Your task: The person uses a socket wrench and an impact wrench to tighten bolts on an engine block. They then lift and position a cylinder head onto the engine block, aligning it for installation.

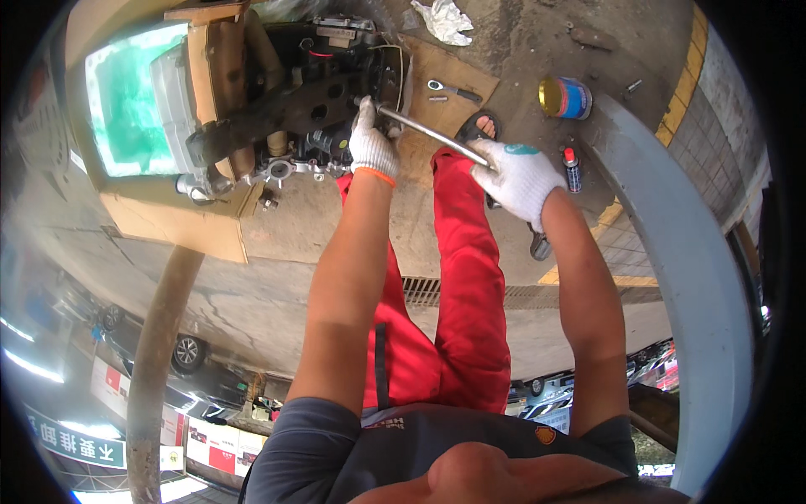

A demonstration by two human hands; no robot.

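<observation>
A long metal bar [432, 133] slants between the gloved hands; the right hand [522, 178] is closed around its near end; the left hand [372, 147] is at its far end, beside the dark metal assembly [277, 118], its grip unclear; a ratchet wrench [453, 90] lies beyond, on cardboard [475, 76].

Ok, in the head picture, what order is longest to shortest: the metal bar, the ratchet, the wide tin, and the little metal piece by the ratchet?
1. Metal bar, though nearer the camera
2. Ratchet and wide tin: too alike to rank
3. Little metal piece
</observation>
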